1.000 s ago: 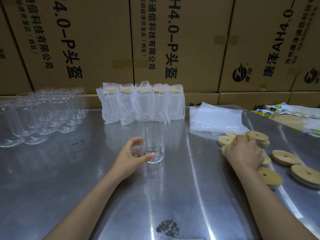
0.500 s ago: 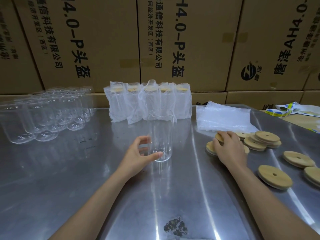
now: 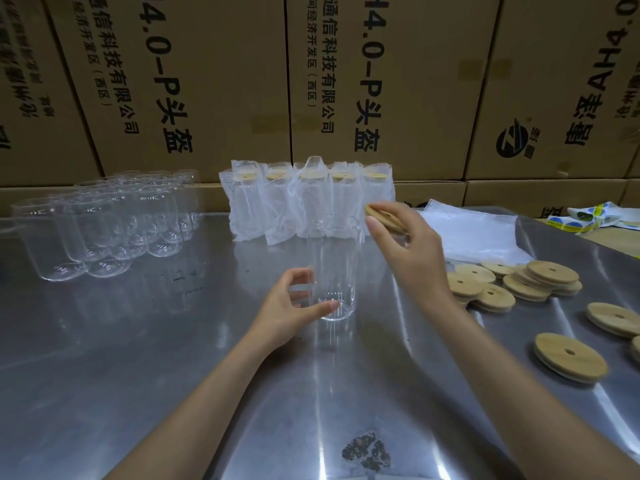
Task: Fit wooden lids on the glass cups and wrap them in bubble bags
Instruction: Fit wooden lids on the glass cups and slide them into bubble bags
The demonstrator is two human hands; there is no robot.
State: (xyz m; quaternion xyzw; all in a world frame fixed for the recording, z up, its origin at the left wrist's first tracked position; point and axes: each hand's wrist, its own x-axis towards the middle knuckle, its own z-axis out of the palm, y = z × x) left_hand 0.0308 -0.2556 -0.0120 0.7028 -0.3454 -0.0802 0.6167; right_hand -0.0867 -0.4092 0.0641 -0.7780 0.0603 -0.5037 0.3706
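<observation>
right hand (image 3: 412, 252): pinching a round wooden lid (image 3: 383, 216), tilted beside the rim
left hand (image 3: 294, 308): loosely curled round the clear glass cup (image 3: 333, 268)
risk: crooked lid could jam or tip it

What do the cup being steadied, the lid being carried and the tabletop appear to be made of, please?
The cup looks like clear, smooth glass: the table shows straight through it. The lid in the right hand seems to be pale, matte wood, possibly bamboo. The tabletop appears to be brushed stainless steel, judging by its grey sheen and streaked reflections.
</observation>
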